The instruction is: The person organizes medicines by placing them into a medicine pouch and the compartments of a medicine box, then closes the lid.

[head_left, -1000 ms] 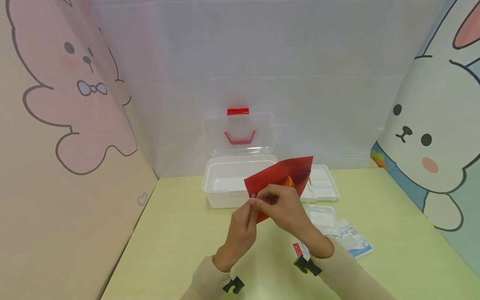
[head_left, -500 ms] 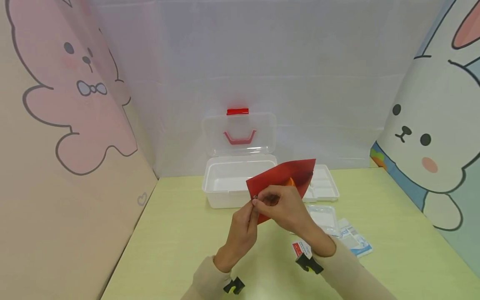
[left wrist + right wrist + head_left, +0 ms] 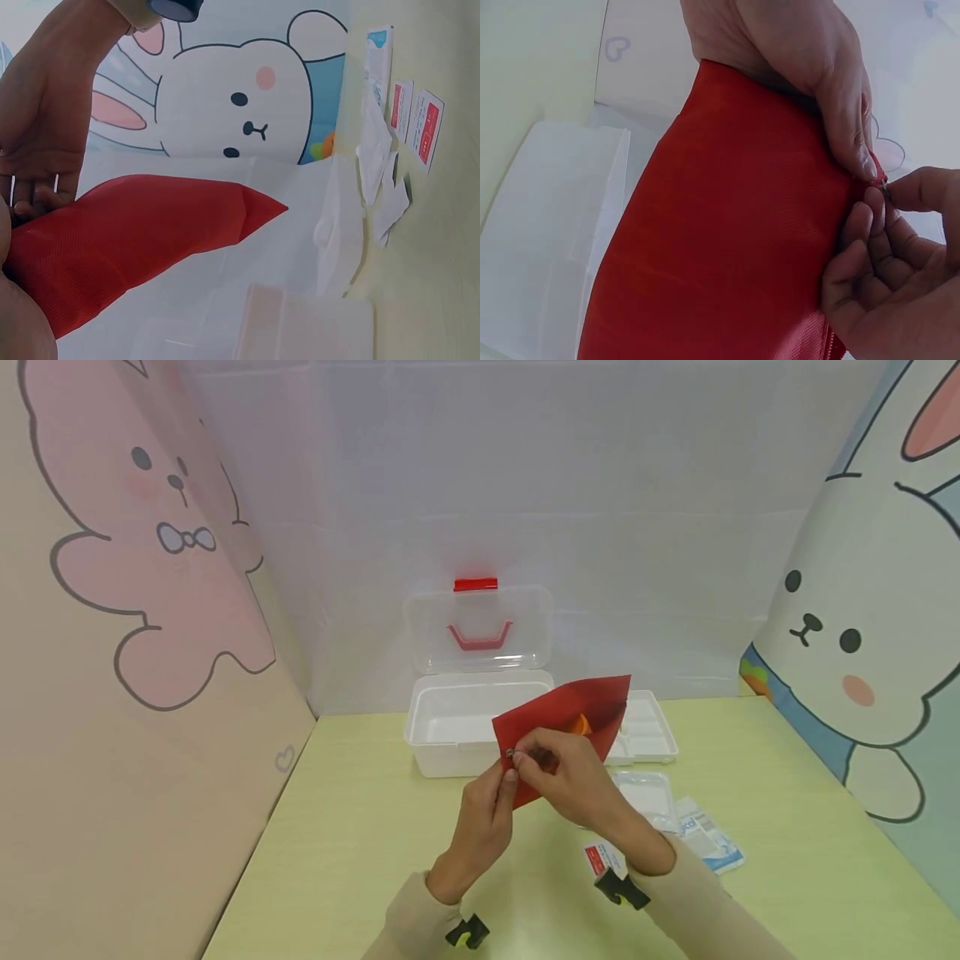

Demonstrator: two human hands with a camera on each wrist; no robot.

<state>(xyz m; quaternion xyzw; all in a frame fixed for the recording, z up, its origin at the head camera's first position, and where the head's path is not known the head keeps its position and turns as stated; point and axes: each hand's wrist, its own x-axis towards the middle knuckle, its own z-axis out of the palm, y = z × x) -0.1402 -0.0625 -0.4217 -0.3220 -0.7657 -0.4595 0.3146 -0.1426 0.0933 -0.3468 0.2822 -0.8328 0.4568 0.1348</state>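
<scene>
A red fabric zipper pouch (image 3: 558,702) is held up above the table, its mouth gaping, with something orange (image 3: 581,725) showing inside. My left hand (image 3: 482,818) grips the pouch by its left corner, thumb on top near the end of the zipper. At that corner my right hand (image 3: 573,781) pinches the small metal zipper pull (image 3: 885,186) between thumb and forefinger. Its other fingers curl beside the pouch's edge in the right wrist view. In the left wrist view the pouch's far end narrows to a point, and part of the left hand is hidden behind it.
Behind the pouch stands a white box (image 3: 450,760) with its clear lid (image 3: 480,610) raised. A white compartment tray (image 3: 651,731) sits to its right. Nearer lie a clear plastic tray (image 3: 647,802), a blue-and-white packet (image 3: 716,847) and red-and-white packets (image 3: 425,131).
The pouch and both hands have shifted slightly to the right. My right thumb has moved up a little at the zipper pull, uncovering more of the left thumb.
</scene>
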